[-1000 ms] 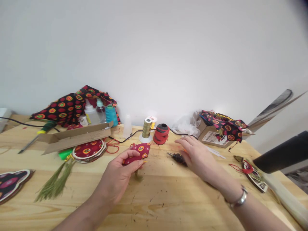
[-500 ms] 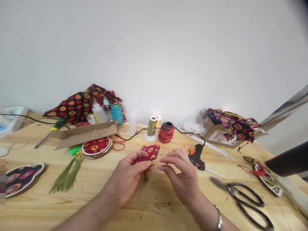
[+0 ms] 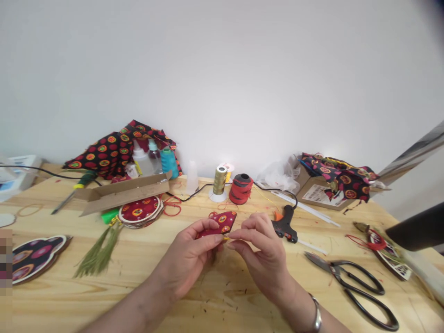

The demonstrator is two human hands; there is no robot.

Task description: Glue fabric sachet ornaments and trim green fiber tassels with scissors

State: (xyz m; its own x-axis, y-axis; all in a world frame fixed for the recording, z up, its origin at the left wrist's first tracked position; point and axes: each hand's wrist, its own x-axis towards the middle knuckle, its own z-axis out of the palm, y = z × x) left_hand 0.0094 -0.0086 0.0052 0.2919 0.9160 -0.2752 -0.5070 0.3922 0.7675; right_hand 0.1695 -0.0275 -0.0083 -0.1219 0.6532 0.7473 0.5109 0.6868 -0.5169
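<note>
Left hand (image 3: pixel 189 260) gripping red patterned piece (image 3: pixel 225 220); right hand (image 3: pixel 266 253) pinching yellow cord (image 3: pixel 225 237); box label (image 3: pixel 315 194) illegible.

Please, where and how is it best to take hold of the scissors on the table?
Probably by the black handle loops, coming from the near right side: the scissors lie flat, with these open loops toward the person and the blades pointing left and away.

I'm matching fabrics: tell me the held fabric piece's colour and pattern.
The fabric piece is dark red with round orange-and-yellow motifs, showing best in the head view.
</note>
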